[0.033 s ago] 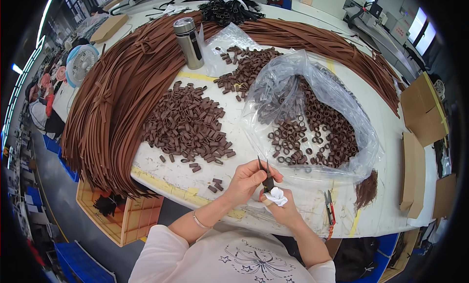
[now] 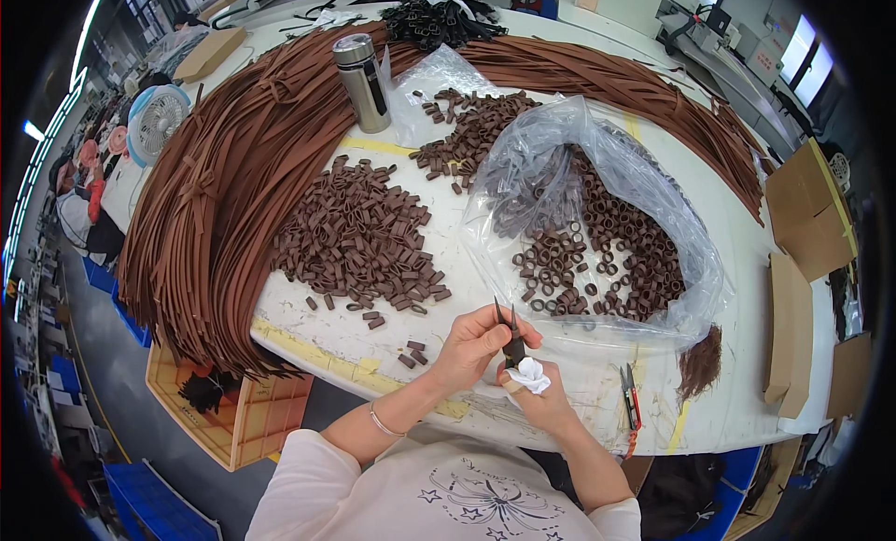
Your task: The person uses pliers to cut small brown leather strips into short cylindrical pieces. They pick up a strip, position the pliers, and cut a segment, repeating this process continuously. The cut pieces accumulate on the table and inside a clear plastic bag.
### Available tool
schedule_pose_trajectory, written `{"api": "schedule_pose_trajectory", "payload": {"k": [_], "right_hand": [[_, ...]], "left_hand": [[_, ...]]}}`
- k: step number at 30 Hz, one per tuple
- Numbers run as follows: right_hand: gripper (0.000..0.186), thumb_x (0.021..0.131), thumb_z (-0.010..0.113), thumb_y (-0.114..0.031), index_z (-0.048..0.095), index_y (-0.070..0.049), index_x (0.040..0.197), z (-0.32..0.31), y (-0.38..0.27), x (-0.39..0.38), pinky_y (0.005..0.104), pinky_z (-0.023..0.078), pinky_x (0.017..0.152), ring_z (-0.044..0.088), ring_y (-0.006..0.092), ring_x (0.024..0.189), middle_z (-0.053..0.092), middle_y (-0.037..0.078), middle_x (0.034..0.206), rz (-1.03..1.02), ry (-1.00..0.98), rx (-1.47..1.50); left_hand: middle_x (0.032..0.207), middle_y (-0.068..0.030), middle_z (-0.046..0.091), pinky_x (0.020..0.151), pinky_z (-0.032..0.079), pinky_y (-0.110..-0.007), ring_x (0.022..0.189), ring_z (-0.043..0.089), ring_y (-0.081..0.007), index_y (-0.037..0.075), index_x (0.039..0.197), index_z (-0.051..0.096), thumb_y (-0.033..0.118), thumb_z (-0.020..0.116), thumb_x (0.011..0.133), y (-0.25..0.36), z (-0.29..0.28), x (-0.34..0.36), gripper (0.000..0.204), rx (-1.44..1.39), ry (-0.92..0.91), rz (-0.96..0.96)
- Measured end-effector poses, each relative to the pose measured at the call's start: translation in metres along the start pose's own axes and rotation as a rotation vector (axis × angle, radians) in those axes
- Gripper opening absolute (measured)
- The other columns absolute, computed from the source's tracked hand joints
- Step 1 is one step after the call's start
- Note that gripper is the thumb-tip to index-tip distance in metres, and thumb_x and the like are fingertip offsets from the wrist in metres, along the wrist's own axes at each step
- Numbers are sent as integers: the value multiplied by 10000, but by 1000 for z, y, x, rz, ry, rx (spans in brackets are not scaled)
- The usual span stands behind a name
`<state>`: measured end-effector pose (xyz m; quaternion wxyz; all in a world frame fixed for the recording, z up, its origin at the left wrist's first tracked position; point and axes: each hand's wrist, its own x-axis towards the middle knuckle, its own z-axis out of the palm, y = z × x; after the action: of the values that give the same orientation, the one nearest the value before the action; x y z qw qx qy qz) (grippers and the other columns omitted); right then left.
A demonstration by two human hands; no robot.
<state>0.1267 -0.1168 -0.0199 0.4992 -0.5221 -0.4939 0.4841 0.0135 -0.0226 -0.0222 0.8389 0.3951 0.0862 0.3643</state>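
Pinching a small dark snip tool (image 2: 510, 328) between thumb and fingertips, the left hand (image 2: 478, 347) holds it upright, its two thin points sticking up above the knuckles. The right hand (image 2: 539, 401) sits just below and touching, fingers curled together around a brown loop (image 2: 513, 352) pressed against the tool; a white wrap (image 2: 532, 377) covers its thumb. Both hands hover over the near edge of the white table (image 2: 597, 392).

Just left of the hands lie a few stray brown loops (image 2: 411, 352). Beyond them spreads a big loop pile (image 2: 359, 238). Right of that, a clear bag (image 2: 597, 214) lies open with rounder brown rings (image 2: 607, 252) spilling from its mouth, near the hands. A second loop heap (image 2: 471, 130) lies behind the bag, beside a steel flask (image 2: 362, 70) standing upright. Red-handled snips (image 2: 631, 399) rest on the table just right of the right hand. Long brown strips (image 2: 215, 196) arc around the far side of the table and hang off its left edge above an orange crate (image 2: 233, 410). Flat cardboard (image 2: 789, 326) lies at the right.
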Motion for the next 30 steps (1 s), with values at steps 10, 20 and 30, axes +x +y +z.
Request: {"api": "schedule_pose_trajectory", "payload": {"k": [10,20,30], "right_hand": [[268,814,513,-174,545,57,945,-6,-26,-30,285,454,725,576,173,823,582,114,902,380,68,520],[183,797,530,-134,575,27,873,-23,-30,-54,253,433,704,551,127,773,587,73,829,318,123,369],[246,772,574,-133,535,37,945,-12,-31,-35,235,400,701,500,113,802,509,69,965,95,-136,-155]], "left_hand": [[1036,-157,522,829,398,-327,937,524,-221,-25,1029,461,82,464,829,7,15,65,227,428,66,27],[822,-119,554,716,427,-367,836,524,-294,10,854,536,25,530,692,84,-44,43,163,1963,-363,-183],[745,-76,541,568,437,-269,667,535,-179,-2,835,518,37,535,736,76,-56,20,108,1505,-218,23]]}}
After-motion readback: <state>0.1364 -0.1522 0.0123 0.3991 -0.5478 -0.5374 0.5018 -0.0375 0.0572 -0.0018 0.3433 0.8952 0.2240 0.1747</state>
